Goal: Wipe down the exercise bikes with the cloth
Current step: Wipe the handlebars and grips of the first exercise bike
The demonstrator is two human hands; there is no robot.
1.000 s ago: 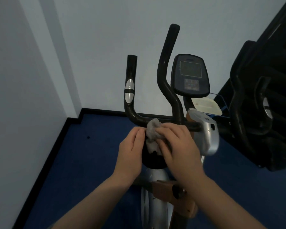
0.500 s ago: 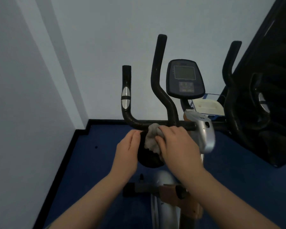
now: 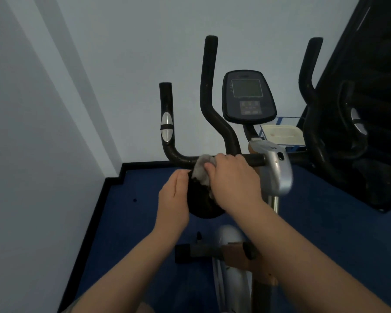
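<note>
I see my right hand [image 3: 234, 180], fingers curled and gripping the crumpled grey cloth [image 3: 201, 170] against the black horizontal handlebar [image 3: 253, 159] of the exercise bike; my left hand [image 3: 173, 195], fingers straight and pressed together, touches the cloth at 8 o'clock.

**A:** What are the surfaces like?

**B:** The handlebar [image 3: 209, 96] of the exercise bike [image 3: 233, 159] is black tubing with a dull, slightly scuffed coating. An oval insert [image 3: 166, 127] in it looks like polished metal, bright and smooth. The console [image 3: 248, 97] is dark matt plastic with a flat grey screen.

**A:** And the cloth?

**B:** The cloth [image 3: 201, 169] is grey, soft and crumpled, with a fuzzy, fibrous look. Beside it a silver cover [image 3: 278, 168] looks like smooth plastic with a satin sheen, above a shiny metal post [image 3: 273, 203].

**A:** The floor?

**B:** The floor [image 3: 325, 222] is deep blue and matt, and the walls [image 3: 127, 53] are plain, pale and smooth.
</note>
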